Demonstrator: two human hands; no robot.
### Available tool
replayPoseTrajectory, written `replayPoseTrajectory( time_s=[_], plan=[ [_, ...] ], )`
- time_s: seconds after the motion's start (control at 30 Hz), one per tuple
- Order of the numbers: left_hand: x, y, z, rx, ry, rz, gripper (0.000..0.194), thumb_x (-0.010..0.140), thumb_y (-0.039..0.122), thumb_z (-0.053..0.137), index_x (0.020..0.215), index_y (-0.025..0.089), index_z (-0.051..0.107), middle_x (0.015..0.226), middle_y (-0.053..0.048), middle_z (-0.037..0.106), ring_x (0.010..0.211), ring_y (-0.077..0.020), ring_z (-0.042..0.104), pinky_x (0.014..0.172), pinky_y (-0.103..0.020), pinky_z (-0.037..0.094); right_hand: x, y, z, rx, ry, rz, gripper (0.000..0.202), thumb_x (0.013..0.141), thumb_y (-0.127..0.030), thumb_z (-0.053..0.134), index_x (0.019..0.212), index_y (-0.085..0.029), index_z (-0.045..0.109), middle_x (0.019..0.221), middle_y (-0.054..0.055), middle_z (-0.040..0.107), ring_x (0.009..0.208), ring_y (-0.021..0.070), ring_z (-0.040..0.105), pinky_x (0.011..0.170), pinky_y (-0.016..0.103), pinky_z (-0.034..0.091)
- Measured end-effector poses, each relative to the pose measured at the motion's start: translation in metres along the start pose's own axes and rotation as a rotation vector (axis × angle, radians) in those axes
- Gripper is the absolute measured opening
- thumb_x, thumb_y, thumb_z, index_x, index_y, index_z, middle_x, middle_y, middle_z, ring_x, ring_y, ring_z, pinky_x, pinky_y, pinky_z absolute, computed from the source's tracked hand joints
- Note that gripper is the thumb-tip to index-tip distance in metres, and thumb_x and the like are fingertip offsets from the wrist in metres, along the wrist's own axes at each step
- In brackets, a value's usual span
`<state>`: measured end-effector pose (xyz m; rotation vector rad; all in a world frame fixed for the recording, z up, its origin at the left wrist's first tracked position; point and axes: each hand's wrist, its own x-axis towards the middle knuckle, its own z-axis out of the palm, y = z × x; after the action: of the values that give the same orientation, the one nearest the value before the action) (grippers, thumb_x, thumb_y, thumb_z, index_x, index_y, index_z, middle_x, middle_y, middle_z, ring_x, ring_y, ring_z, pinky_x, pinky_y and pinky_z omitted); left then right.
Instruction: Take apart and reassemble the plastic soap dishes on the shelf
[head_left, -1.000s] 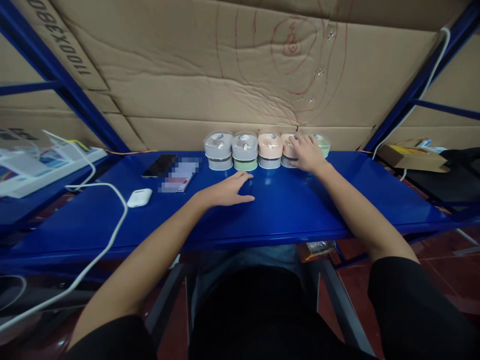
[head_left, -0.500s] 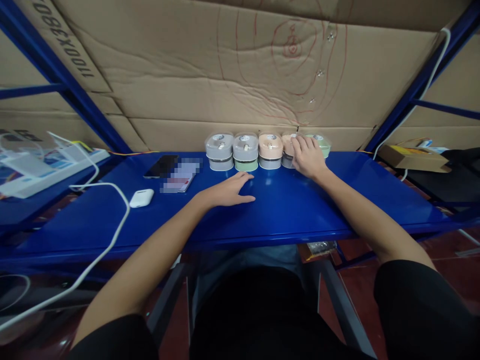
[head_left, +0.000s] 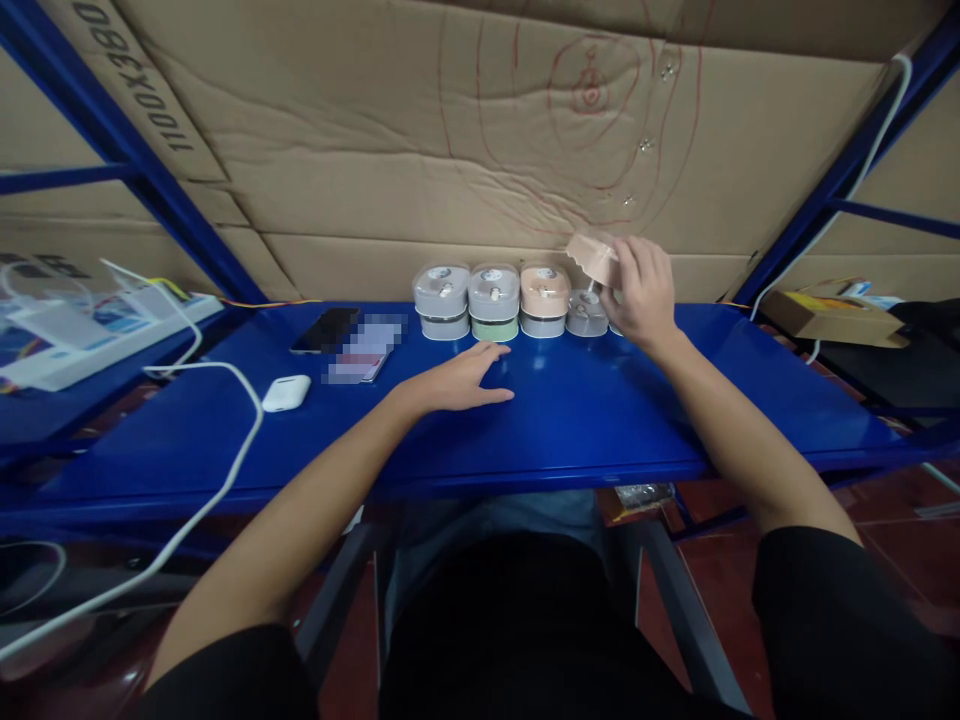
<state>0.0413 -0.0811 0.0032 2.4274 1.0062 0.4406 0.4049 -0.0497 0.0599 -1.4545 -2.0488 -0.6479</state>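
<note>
My right hand (head_left: 643, 292) grips a small peach plastic box (head_left: 594, 258) with a clear cover, tilted in the air near the cardboard. Just below it stands a grey box (head_left: 587, 314) on the table. Partly hidden behind my right hand, another box shows only a sliver. To the left are three stacks of two: a grey box (head_left: 441, 290) on grey, a grey box (head_left: 493, 292) on a green box (head_left: 495, 329), and a peach box (head_left: 545, 290) on grey. My left hand (head_left: 469, 380) rests on the blue table with fingers apart, in front of the green box, holding nothing.
On the blue table (head_left: 570, 430) lie a dark phone (head_left: 325, 330), a blurred-out flat item (head_left: 366, 350) and a white earbud case (head_left: 286, 393). A white cable (head_left: 244, 450) crosses the left side. Cardboard (head_left: 337, 200) forms the back wall. A small carton (head_left: 832, 318) stands at right.
My right hand has lifted the peach box off the grey box beneath, tilting it and moving up and slightly right. My left hand has stayed in place.
</note>
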Motion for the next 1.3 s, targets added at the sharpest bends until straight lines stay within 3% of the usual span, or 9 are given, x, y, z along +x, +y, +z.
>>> replayPoseTrajectory(
  time_s=[0.2, 0.3, 0.4, 0.63, 0.77, 0.87, 0.97, 1.13, 1.3],
  plan=[
    [0.006, 0.001, -0.004, -0.491, 0.215, -0.027, 0.105, 0.097, 0.074, 0.072, 0.174, 0.012, 0.038, 0.161, -0.030, 0.064, 0.149, -0.0417, 0.067, 0.126, -0.059, 0.054, -0.031, -0.061, -0.018, 0.306, 0.042, -0.106, 0.090, 0.107, -0.048, 0.046, 0.188, -0.022, 0.019, 0.174, 0.021, 0.055, 0.165, 0.0507, 0.046, 0.132, 0.078, 0.042],
    [0.003, -0.002, -0.015, -0.647, 0.163, -0.009, 0.095, 0.094, 0.074, 0.077, 0.165, 0.014, 0.054, 0.155, -0.026, 0.070, 0.148, -0.0432, 0.068, 0.124, -0.060, 0.057, -0.051, -0.094, -0.008, 0.393, -0.073, -0.272, 0.088, 0.106, -0.048, 0.049, 0.188, -0.028, 0.023, 0.172, 0.016, 0.059, 0.164, 0.0425, 0.051, 0.135, 0.074, 0.043],
    [-0.003, -0.009, -0.024, -0.565, 0.112, -0.043, 0.092, 0.082, 0.065, 0.091, 0.156, 0.017, 0.065, 0.153, -0.023, 0.072, 0.147, -0.0451, 0.067, 0.121, -0.062, 0.059, -0.062, -0.107, 0.000, 0.473, -0.124, -0.388, 0.082, 0.106, -0.047, 0.048, 0.184, -0.027, 0.032, 0.172, 0.016, 0.060, 0.164, 0.0368, 0.053, 0.137, 0.068, 0.044],
    [0.004, -0.003, -0.004, -0.324, 0.197, -0.037, 0.107, 0.069, 0.064, 0.102, 0.155, 0.018, 0.059, 0.157, -0.021, 0.070, 0.145, -0.0439, 0.068, 0.126, -0.063, 0.053, -0.057, -0.092, 0.016, 0.648, -0.212, -0.395, 0.096, 0.094, -0.075, 0.072, 0.170, -0.023, 0.048, 0.167, 0.022, 0.061, 0.157, 0.0433, 0.058, 0.131, 0.066, 0.050],
    [0.006, 0.006, 0.013, -0.090, 0.246, 0.054, 0.113, 0.064, 0.065, 0.107, 0.156, 0.021, 0.060, 0.161, -0.020, 0.067, 0.152, -0.0471, 0.062, 0.130, -0.060, 0.049, -0.058, -0.092, 0.029, 0.705, -0.220, -0.367, 0.088, 0.101, -0.079, 0.066, 0.164, -0.019, 0.054, 0.163, 0.025, 0.063, 0.151, 0.0436, 0.063, 0.126, 0.067, 0.054],
    [0.007, 0.005, 0.018, -0.026, 0.224, 0.081, 0.114, 0.063, 0.064, 0.107, 0.157, 0.021, 0.059, 0.158, -0.020, 0.067, 0.150, -0.0468, 0.062, 0.127, -0.060, 0.051, -0.058, -0.094, 0.027, 0.669, -0.316, -0.306, 0.095, 0.094, -0.082, 0.076, 0.164, -0.020, 0.056, 0.158, 0.024, 0.067, 0.144, 0.0459, 0.068, 0.119, 0.067, 0.059],
    [0.008, 0.003, 0.017, -0.019, 0.209, 0.066, 0.114, 0.061, 0.065, 0.108, 0.155, 0.022, 0.059, 0.154, -0.019, 0.067, 0.145, -0.0467, 0.065, 0.123, -0.061, 0.053, -0.056, -0.094, 0.019, 0.660, -0.386, -0.299, 0.099, 0.087, -0.082, 0.083, 0.161, -0.021, 0.060, 0.149, 0.021, 0.073, 0.134, 0.0451, 0.073, 0.114, 0.064, 0.062],
    [0.005, 0.003, 0.007, -0.019, 0.163, 0.013, 0.106, 0.061, 0.069, 0.106, 0.145, 0.019, 0.064, 0.143, -0.020, 0.069, 0.136, -0.0469, 0.068, 0.116, -0.062, 0.056, -0.043, -0.075, 0.005, 0.732, -0.366, -0.289, 0.086, 0.097, -0.081, 0.072, 0.155, -0.019, 0.063, 0.150, 0.022, 0.074, 0.133, 0.0420, 0.073, 0.113, 0.061, 0.061],
    [-0.003, 0.004, -0.005, 0.019, 0.070, 0.111, 0.094, 0.077, 0.067, 0.097, 0.155, 0.023, 0.068, 0.159, -0.018, 0.060, 0.152, -0.0451, 0.058, 0.132, -0.063, 0.044, -0.035, -0.034, -0.004, 0.591, -0.524, -0.108, 0.081, 0.103, -0.087, 0.058, 0.147, -0.020, 0.069, 0.128, 0.019, 0.081, 0.114, 0.0419, 0.078, 0.103, 0.063, 0.063]
  ],
)
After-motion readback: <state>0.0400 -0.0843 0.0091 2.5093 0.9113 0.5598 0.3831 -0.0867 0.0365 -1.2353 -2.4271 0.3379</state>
